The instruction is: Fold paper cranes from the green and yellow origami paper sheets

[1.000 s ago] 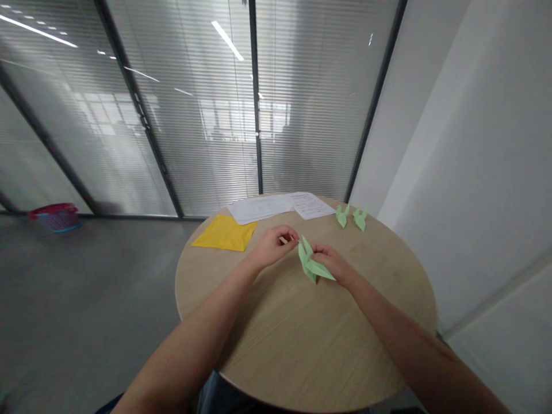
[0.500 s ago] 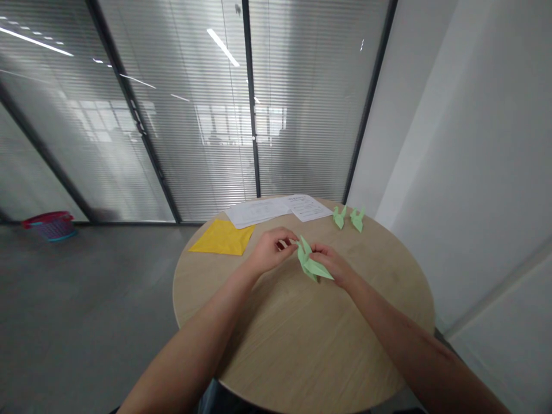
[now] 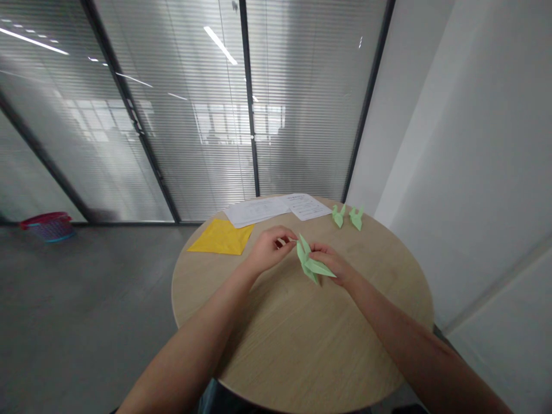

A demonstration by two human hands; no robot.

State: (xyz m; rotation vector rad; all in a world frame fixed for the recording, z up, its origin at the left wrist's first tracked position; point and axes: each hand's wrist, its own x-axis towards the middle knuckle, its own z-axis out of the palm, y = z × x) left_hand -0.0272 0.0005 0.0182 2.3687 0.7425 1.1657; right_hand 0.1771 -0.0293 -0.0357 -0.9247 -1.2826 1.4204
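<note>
Both hands meet over the middle of the round table (image 3: 302, 345). Left hand (image 3: 269, 250) pinches a thin tip of the green folded paper (image 3: 311, 264); right hand (image 3: 332, 264) grasps its body from the right. Farther off lie a yellow sheet (image 3: 222, 237), white papers (image 3: 276, 208) and two small green paper figures (image 3: 347, 217).
</note>
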